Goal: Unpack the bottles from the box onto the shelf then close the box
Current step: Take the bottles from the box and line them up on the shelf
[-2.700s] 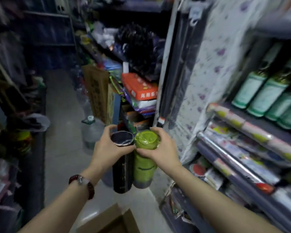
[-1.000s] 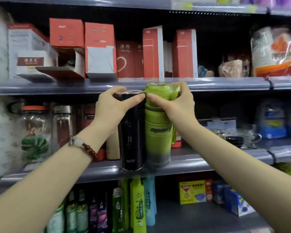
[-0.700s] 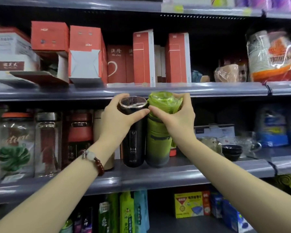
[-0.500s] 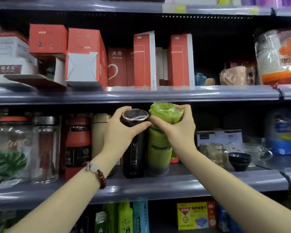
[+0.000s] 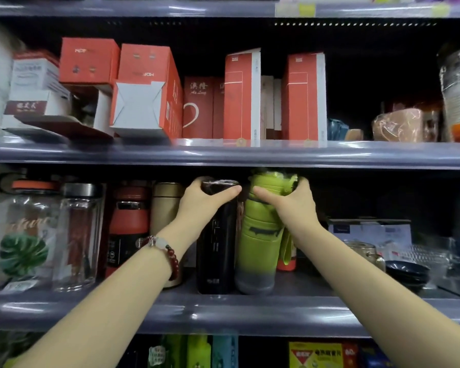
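Upright, black bottle (image 5: 218,243) and green bottle (image 5: 260,235), tops gripped by left hand (image 5: 202,203), right hand (image 5: 290,205).

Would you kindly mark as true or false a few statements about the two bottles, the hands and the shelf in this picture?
1. The left hand grips the black bottle at its top. True.
2. The right hand holds a red bottle. False: it grips the green bottle.
3. Both bottles stand upright, side by side on the shelf. True.
4. The bracelet is on the right wrist. False: it is on the left wrist.
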`<act>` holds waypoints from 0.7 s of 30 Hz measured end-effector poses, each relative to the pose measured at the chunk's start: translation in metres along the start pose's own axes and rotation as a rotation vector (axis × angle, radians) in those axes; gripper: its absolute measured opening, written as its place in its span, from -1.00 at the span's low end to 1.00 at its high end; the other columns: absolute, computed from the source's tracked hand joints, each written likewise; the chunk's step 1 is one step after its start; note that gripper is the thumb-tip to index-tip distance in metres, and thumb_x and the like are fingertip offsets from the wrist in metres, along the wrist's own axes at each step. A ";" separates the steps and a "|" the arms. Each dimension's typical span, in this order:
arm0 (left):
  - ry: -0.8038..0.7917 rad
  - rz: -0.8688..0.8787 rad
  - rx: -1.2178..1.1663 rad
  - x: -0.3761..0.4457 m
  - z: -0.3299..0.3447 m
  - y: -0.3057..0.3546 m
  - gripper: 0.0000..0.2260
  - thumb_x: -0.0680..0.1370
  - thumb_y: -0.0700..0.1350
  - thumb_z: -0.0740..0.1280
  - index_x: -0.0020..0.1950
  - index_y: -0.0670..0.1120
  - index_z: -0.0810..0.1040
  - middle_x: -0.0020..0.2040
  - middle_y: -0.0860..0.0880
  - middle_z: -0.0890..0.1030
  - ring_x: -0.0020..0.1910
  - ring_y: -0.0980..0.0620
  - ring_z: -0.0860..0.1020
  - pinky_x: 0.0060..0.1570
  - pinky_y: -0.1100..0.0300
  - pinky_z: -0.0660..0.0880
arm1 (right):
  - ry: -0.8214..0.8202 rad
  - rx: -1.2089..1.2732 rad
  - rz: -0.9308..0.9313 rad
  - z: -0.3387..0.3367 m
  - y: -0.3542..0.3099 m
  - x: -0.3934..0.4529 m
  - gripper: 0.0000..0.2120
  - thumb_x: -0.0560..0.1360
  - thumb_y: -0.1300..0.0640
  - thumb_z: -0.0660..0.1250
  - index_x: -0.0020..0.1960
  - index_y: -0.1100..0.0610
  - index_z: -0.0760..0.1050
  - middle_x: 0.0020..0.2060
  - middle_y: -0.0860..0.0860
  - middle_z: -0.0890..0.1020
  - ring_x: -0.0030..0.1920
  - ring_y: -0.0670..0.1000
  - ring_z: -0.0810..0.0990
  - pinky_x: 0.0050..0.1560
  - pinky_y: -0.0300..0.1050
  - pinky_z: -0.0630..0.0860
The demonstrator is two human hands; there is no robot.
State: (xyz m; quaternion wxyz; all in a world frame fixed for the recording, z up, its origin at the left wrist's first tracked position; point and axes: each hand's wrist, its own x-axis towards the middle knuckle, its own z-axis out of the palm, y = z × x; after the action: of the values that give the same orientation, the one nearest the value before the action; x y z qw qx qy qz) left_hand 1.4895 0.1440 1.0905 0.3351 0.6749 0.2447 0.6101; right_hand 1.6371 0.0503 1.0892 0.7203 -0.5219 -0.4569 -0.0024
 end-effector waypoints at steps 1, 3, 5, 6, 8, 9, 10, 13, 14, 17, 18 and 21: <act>-0.015 -0.029 0.010 0.002 0.001 0.000 -0.46 0.24 0.15 0.56 0.15 0.01 0.55 0.04 0.09 0.63 0.05 0.08 0.57 0.00 0.24 0.43 | -0.032 0.002 0.007 0.003 0.003 0.003 -0.13 0.10 -0.13 0.61 0.31 0.06 0.34 0.14 -0.03 0.59 0.14 0.03 0.58 0.23 0.07 0.51; -0.045 -0.086 0.016 0.006 0.000 -0.003 -0.42 0.25 0.16 0.55 0.21 0.01 0.54 0.09 0.08 0.62 0.08 0.06 0.56 0.03 0.21 0.42 | -0.079 -0.013 0.013 0.008 0.009 0.006 -0.09 0.13 -0.12 0.59 0.38 0.04 0.30 0.21 -0.03 0.56 0.19 0.04 0.55 0.27 0.09 0.48; -0.059 -0.111 0.003 0.009 -0.003 -0.008 -0.40 0.22 0.19 0.55 0.20 0.02 0.55 0.08 0.08 0.63 0.08 0.06 0.57 0.07 0.19 0.46 | -0.100 -0.033 0.008 0.012 0.012 0.010 -0.12 0.23 -0.09 0.57 0.43 0.06 0.25 0.28 0.00 0.50 0.27 0.06 0.49 0.32 0.06 0.42; -0.061 -0.111 -0.015 0.009 -0.005 -0.011 -0.39 0.20 0.20 0.55 0.18 0.02 0.57 0.07 0.08 0.65 0.08 0.06 0.59 0.09 0.17 0.49 | -0.107 -0.027 0.001 0.013 0.014 0.012 -0.15 0.26 -0.07 0.55 0.44 0.07 0.25 0.29 0.00 0.49 0.29 0.06 0.47 0.32 0.04 0.41; -0.079 -0.112 -0.036 0.008 -0.006 -0.017 -0.44 0.23 0.17 0.55 0.16 0.01 0.58 0.05 0.06 0.66 0.07 0.06 0.61 0.12 0.16 0.51 | -0.130 0.003 0.000 0.016 0.019 0.015 -0.19 0.29 -0.06 0.54 0.43 0.06 0.25 0.28 -0.01 0.49 0.26 0.03 0.47 0.27 -0.03 0.41; -0.096 -0.109 -0.029 0.006 -0.006 -0.020 -0.48 0.26 0.13 0.55 0.16 0.00 0.57 0.06 0.05 0.66 0.06 0.07 0.61 0.10 0.17 0.50 | -0.141 0.013 0.004 0.016 0.022 0.015 -0.21 0.30 -0.06 0.53 0.43 0.04 0.25 0.25 -0.02 0.49 0.22 0.01 0.48 0.22 -0.07 0.41; -0.108 -0.108 -0.021 0.004 -0.005 -0.024 -0.52 0.29 0.09 0.55 0.15 0.00 0.57 0.05 0.05 0.66 0.05 0.08 0.60 0.07 0.20 0.49 | -0.147 0.023 0.010 0.017 0.025 0.014 -0.22 0.31 -0.06 0.52 0.42 0.03 0.26 0.23 -0.04 0.50 0.19 0.00 0.48 0.19 -0.09 0.41; -0.107 -0.094 -0.041 0.000 -0.006 -0.034 -0.55 0.32 0.03 0.54 0.17 0.02 0.54 0.05 0.06 0.65 0.04 0.10 0.60 0.03 0.22 0.49 | -0.161 0.047 0.015 0.019 0.031 0.014 -0.21 0.29 -0.10 0.52 0.42 -0.01 0.26 0.21 -0.09 0.49 0.24 0.01 0.49 0.26 -0.03 0.42; -0.104 -0.093 -0.057 -0.002 -0.006 -0.034 -0.54 0.32 0.04 0.54 0.17 0.03 0.53 0.06 0.08 0.64 0.06 0.10 0.60 0.06 0.21 0.49 | -0.163 0.037 0.002 0.019 0.031 0.013 -0.21 0.29 -0.11 0.52 0.42 -0.01 0.25 0.23 -0.08 0.49 0.27 0.01 0.48 0.29 0.00 0.42; -0.131 -0.109 -0.027 -0.013 -0.009 -0.038 -0.53 0.33 0.03 0.54 0.18 0.06 0.47 0.06 0.13 0.61 0.02 0.20 0.57 -0.03 0.31 0.46 | -0.087 -0.054 -0.025 0.014 0.034 -0.002 -0.10 0.25 -0.18 0.53 0.46 0.03 0.20 0.34 0.00 0.44 0.34 0.02 0.42 0.37 0.05 0.37; -0.144 -0.115 0.016 -0.019 -0.011 -0.044 -0.49 0.32 0.04 0.55 0.20 0.06 0.45 0.06 0.13 0.61 0.01 0.23 0.55 -0.05 0.34 0.44 | -0.047 -0.114 -0.021 0.011 0.037 -0.012 -0.05 0.23 -0.21 0.53 0.47 0.06 0.18 0.36 0.04 0.40 0.36 0.04 0.39 0.38 0.07 0.35; -0.229 -0.205 0.215 -0.038 -0.018 -0.062 -0.16 0.15 0.20 0.58 0.35 0.01 0.37 0.21 0.09 0.56 0.17 0.10 0.53 0.20 0.20 0.44 | -0.044 -0.254 0.037 -0.001 0.050 -0.040 0.00 0.18 -0.22 0.55 0.44 0.16 0.21 0.33 0.08 0.41 0.32 0.06 0.40 0.33 0.02 0.37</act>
State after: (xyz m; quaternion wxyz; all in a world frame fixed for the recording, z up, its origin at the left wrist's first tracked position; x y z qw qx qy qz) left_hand 1.4711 0.1593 1.0199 0.3472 0.7435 0.3360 0.4624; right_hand 1.6384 0.0536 1.0258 0.6383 -0.6170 -0.4589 -0.0355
